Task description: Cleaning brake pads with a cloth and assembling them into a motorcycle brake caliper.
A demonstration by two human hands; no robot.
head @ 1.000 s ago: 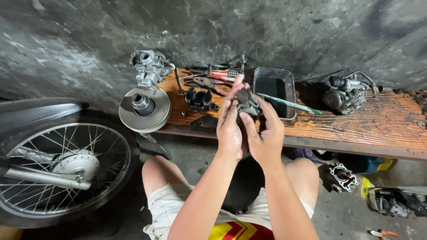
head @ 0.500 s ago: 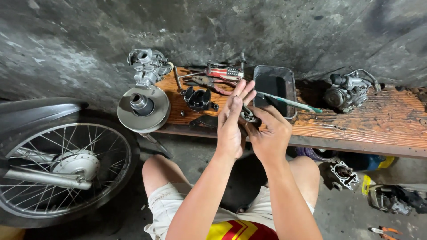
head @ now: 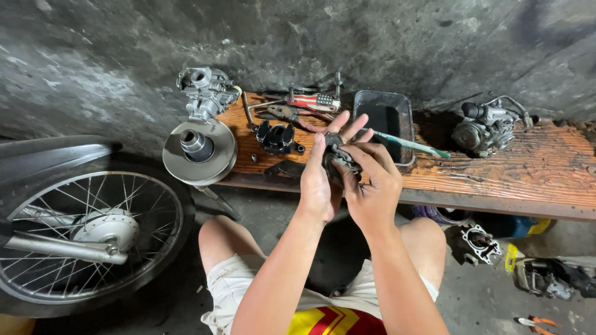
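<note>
My left hand (head: 321,180) and my right hand (head: 370,186) are raised together in front of a wooden bench (head: 534,167). Between them they hold a small dark metal engine part (head: 338,160). The left palm supports it from the left with fingers spread upward. The right fingers curl over its top and right side. Most of the part is hidden by my fingers.
On the bench lie a round pulley disc (head: 200,151), a carburetor (head: 205,92), a black part (head: 276,136), pliers (head: 287,113), a dark metal tray (head: 385,121), a green-handled brush (head: 413,145) and another carburetor (head: 487,127). A spoked motorcycle wheel (head: 81,232) stands at left. Engine parts (head: 478,243) lie on the floor.
Both hands have drifted slightly lower and closer to me with the part, and the right fingers have shifted over its top. The bench items have not moved.
</note>
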